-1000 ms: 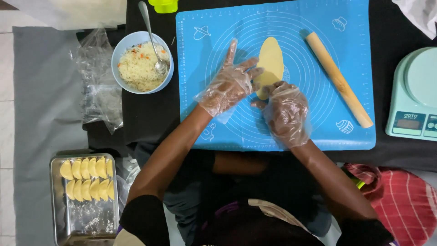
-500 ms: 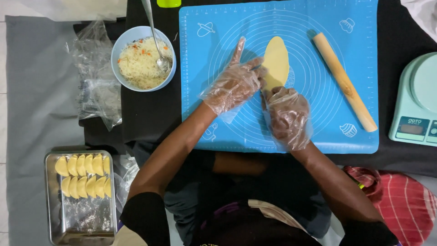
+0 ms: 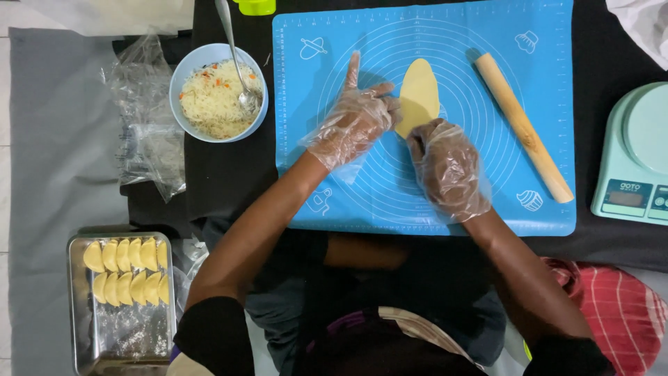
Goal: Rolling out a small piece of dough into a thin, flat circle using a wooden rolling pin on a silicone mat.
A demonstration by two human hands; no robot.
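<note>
Both my hands wear clear plastic gloves over a blue baking mat (image 3: pixel 334 195). A flat oval of yellow dough (image 3: pixel 419 94) lies on the mat. My left hand (image 3: pixel 355 122) pinches the dough's lower left edge, its index finger pointing up. My right hand (image 3: pixel 445 167) grips the dough's lower end from below. A wooden rolling pin (image 3: pixel 523 127) lies slanted on the mat, to the right of the dough and apart from both hands.
A blue bowl (image 3: pixel 182 69) of rice filling with a metal spoon (image 3: pixel 235 56) stands left of the mat. A metal tray (image 3: pixel 122 334) with several folded dumplings sits at bottom left. A mint kitchen scale (image 3: pixel 637 153) is at right, clear plastic bags (image 3: pixel 142 125) at left.
The view has shifted slightly. Both hands stay at the dough's lower end, and the left hand has closed in on its edge.
</note>
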